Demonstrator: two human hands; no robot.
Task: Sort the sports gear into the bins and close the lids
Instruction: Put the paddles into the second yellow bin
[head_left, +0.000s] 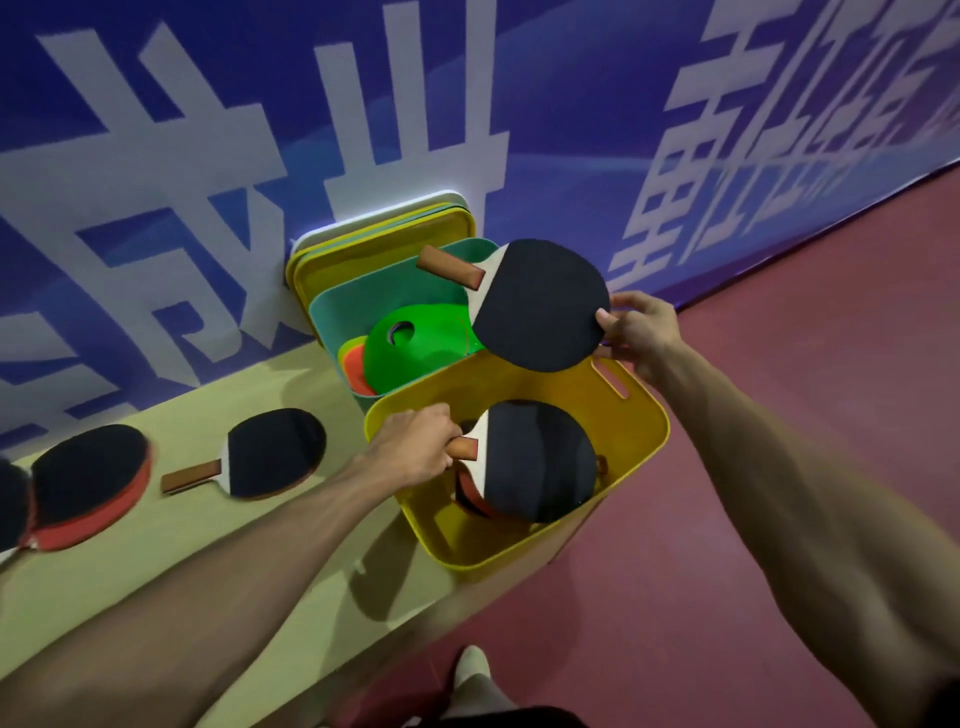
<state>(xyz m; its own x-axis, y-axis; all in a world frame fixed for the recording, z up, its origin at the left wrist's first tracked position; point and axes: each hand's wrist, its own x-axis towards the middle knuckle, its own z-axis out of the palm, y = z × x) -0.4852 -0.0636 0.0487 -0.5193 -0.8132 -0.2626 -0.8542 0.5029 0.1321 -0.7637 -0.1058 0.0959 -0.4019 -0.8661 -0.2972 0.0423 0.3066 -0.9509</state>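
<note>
my left hand is curled round the wooden handle of a black-faced paddle that lies inside the yellow bin, resting on top of a red-edged paddle underneath it. my right hand pinches the rim of a second paddle between thumb and fingers, holding it in the air over the seam where the yellow bin meets the teal bin, its handle pointing toward the wall. the teal bin holds a green cone with an orange cone tucked beside it. behind it, a stack of lids leans against the blue banner wall. on the pale bench to my left, a loose paddle lies flat, apart from the bins, and farther left a red-rimmed paddle overlaps another at the frame's edge.
</note>
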